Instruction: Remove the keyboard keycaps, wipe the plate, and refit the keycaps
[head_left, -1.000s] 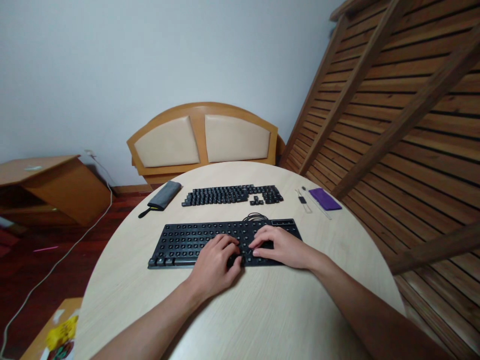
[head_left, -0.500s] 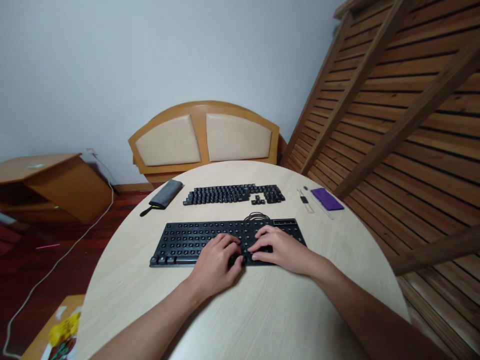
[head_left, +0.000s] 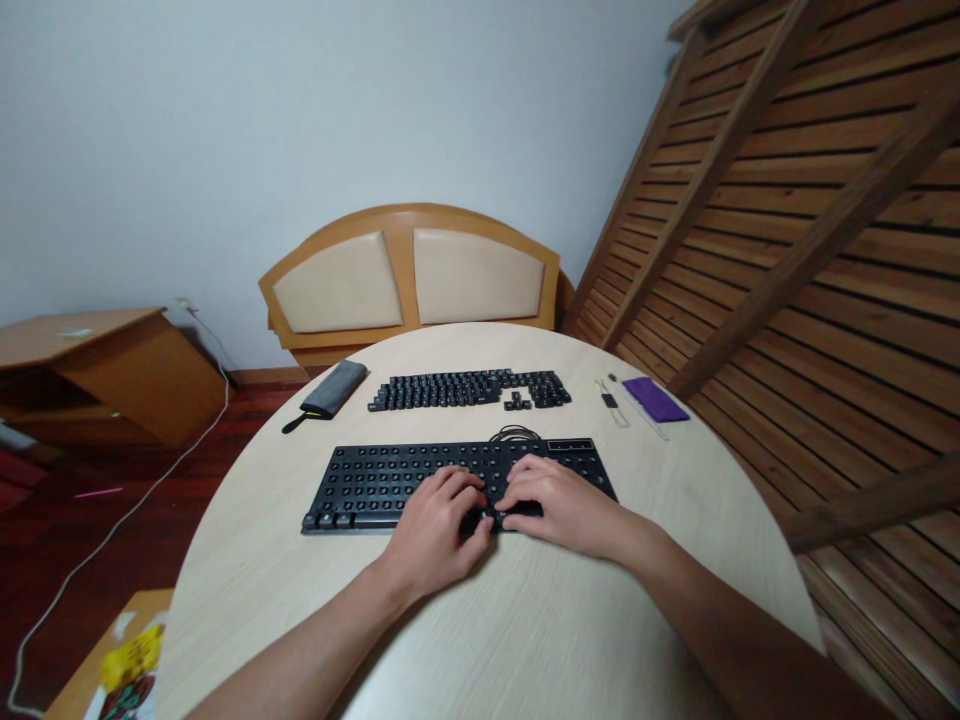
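Observation:
A black keyboard lies across the table, mostly bare key sockets, with several keycaps and the long space bar fitted along its near-left edge. My left hand rests over its near middle, fingers curled, thumb and index closed about a small dark keycap. Close beside it my right hand reaches in from the right, with thumb and forefinger drawn together at the same keycap. The fingers hide most of the keycap and the key sockets under them.
Loose black keycaps lie in keyboard order behind the keyboard. A coiled cable sits at its back edge. A grey pouch is at far left; a wire keycap puller, a thin pale stick and a purple cloth are at right.
My right fingertips have come closer together and moved slightly left, toward my left thumb. My left thumb has shifted slightly right. Table objects stay in place.

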